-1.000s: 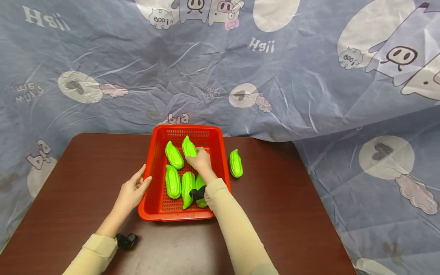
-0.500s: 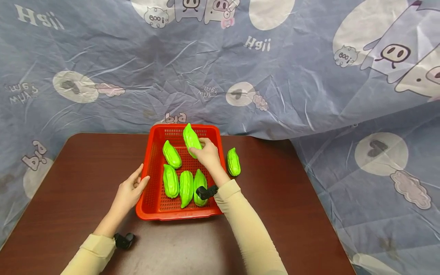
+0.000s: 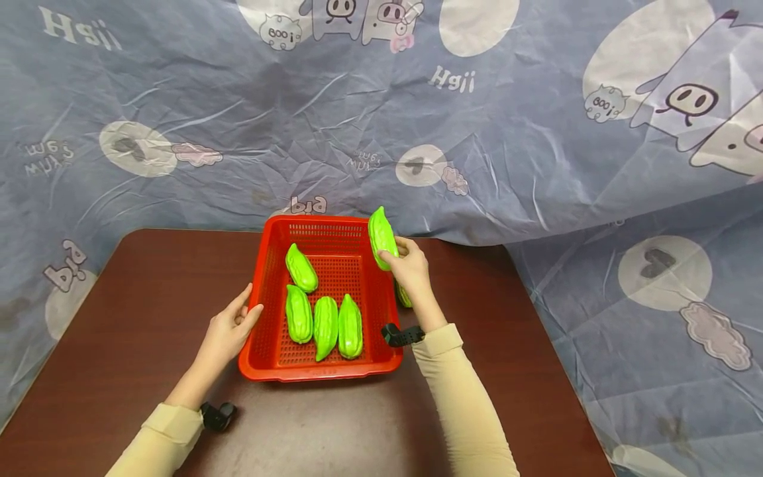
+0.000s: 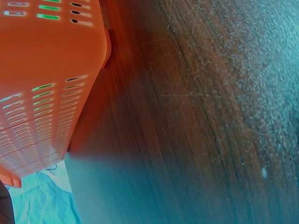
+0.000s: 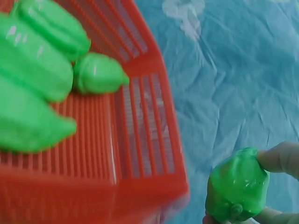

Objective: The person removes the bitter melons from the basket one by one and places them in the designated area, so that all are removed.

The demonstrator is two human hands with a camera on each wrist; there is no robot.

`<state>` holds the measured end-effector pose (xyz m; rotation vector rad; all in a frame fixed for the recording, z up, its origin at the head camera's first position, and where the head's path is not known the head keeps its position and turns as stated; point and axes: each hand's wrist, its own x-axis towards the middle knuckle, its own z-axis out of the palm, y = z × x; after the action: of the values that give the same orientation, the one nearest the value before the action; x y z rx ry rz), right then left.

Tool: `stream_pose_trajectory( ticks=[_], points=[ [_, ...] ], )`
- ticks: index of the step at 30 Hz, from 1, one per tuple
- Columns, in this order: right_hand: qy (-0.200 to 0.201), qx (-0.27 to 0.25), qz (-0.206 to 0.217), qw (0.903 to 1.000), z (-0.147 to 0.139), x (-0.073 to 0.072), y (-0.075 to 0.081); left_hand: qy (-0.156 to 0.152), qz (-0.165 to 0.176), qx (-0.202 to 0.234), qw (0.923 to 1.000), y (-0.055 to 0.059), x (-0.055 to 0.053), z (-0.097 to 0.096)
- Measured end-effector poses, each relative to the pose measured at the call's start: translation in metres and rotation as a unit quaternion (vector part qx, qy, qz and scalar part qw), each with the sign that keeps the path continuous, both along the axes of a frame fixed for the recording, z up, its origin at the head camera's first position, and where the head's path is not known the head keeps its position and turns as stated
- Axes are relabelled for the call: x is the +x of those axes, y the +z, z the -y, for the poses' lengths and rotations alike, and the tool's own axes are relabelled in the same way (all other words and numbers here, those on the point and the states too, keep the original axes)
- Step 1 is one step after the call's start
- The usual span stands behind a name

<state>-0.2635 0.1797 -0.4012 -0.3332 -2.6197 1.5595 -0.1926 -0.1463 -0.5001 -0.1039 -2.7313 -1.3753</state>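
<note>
My right hand (image 3: 413, 265) pinches a bright green bitter melon (image 3: 382, 237) between thumb and fingers, lifted over the basket's right rim. In the right wrist view the held bitter melon (image 5: 238, 186) shows end-on beside the basket. Several more bitter melons (image 3: 326, 328) lie inside the red plastic basket (image 3: 322, 373). Another bitter melon (image 3: 403, 295) rests on the table to the basket's right, mostly hidden by my right hand. At the basket's left side, my left hand (image 3: 229, 333) holds the rim, its thumb on the edge. The left wrist view shows the basket's slotted outer wall (image 4: 56, 56).
A dark brown wooden table (image 3: 149, 298) carries the basket. Behind and to the right hangs a crumpled blue-grey cloth (image 3: 268, 146) with cartoon prints. Black wrist cameras (image 3: 402, 336) sit on both wrists.
My right hand has lifted one bitter melon out of the upper part of the basket and carried it rightward to the right rim. My left hand stays on the left rim.
</note>
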Motion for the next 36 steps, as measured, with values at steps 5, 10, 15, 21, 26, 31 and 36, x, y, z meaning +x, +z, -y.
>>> stream_pose_trajectory(
  ticks=[5, 10, 15, 21, 26, 31, 36],
  points=[
    [-0.026, -0.003, 0.001, 0.9996, -0.03, 0.001, -0.008, 0.0, 0.005, 0.002, 1.0, -0.001, 0.0, 0.001],
    [-0.05, -0.001, 0.005, 0.9988, -0.057, 0.002, -0.019, -0.001, 0.007, 0.006, 1.0, 0.001, -0.001, 0.0],
    [-0.069, 0.01, 0.02, 0.9974, -0.076, 0.003, -0.033, -0.001, 0.005, 0.009, 0.9999, 0.001, -0.001, 0.0],
    [-0.078, 0.014, 0.042, 0.996, -0.09, 0.007, -0.05, 0.001, 0.001, 0.011, 0.9999, 0.0, 0.0, 0.0],
    [-0.084, 0.023, 0.051, 0.9949, -0.1, 0.008, -0.065, -0.001, 0.002, 0.011, 0.9999, 0.0, 0.0, 0.0],
    [-0.087, 0.032, 0.057, 0.9941, -0.107, 0.009, -0.082, 0.0, -0.003, 0.014, 0.9999, 0.0, 0.001, 0.001],
    [-0.088, 0.045, 0.063, 0.9931, -0.109, 0.011, -0.095, -0.002, -0.008, 0.019, 0.9998, 0.002, 0.001, 0.001]
  ],
)
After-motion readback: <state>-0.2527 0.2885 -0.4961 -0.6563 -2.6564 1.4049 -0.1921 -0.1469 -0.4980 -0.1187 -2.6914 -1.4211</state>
